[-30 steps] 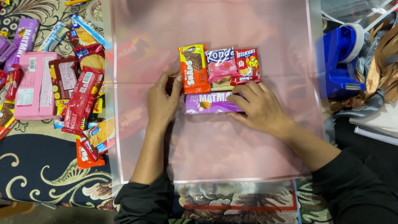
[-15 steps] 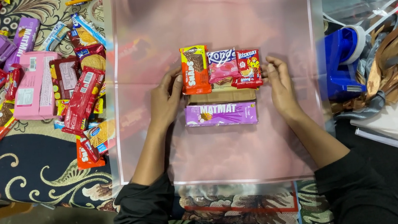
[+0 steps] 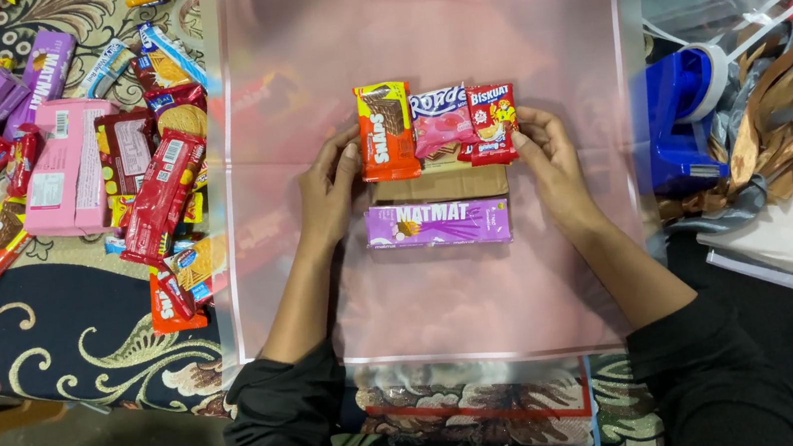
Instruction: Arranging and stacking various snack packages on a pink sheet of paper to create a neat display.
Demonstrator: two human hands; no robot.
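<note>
Resting on a pink translucent sheet (image 3: 444, 278), a small cluster of snack packets is flanked by both hands. The orange packet (image 3: 386, 130) is touched by the curled fingers of the left hand (image 3: 329, 186); the red packet (image 3: 492, 122) is met by the right hand (image 3: 550, 162), half open, gripping nothing fully. A pink packet (image 3: 440, 119) lies between, with a cardboard piece (image 3: 439, 185) and purple bar (image 3: 437, 224) just below. Uneven pressing could slide the packets askew on the slick sheet.
</note>
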